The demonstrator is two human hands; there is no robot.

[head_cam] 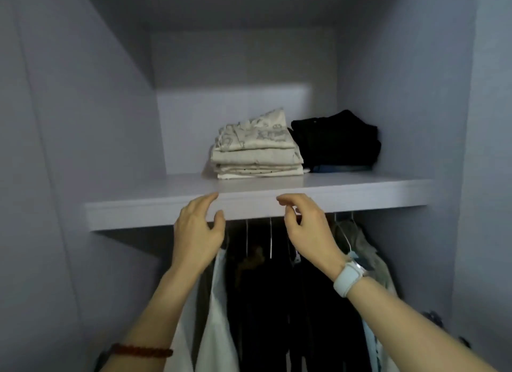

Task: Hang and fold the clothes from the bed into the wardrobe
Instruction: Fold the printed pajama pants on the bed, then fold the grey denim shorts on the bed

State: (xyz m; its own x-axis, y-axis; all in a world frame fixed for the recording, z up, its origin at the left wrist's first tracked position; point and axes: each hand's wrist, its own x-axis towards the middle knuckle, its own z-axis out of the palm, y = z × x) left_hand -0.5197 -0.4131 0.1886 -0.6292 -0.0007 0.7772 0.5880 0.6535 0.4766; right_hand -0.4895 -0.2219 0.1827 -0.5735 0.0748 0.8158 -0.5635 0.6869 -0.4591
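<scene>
- Head view: both hands raised in front of the shelf [360,191] edge, empty, fingers loosely curled; left hand [198,231] and right hand [306,227] grasping nothing, not touching the shelf as far as can be told.
- Pale stack [257,151] folded on the shelf, far and slightly up from the hands, straight beyond the gap between them; long axis running left to right.
- Black stack [336,140] just right of it, touching or nearly so; nearer the right hand.
- Hanging clothes [266,288] below the shelf, behind the wrists.
- Likely a folded piece set down; bed not in view.
- Watch [347,277] on the right wrist, bracelet [141,351] on the left.
</scene>
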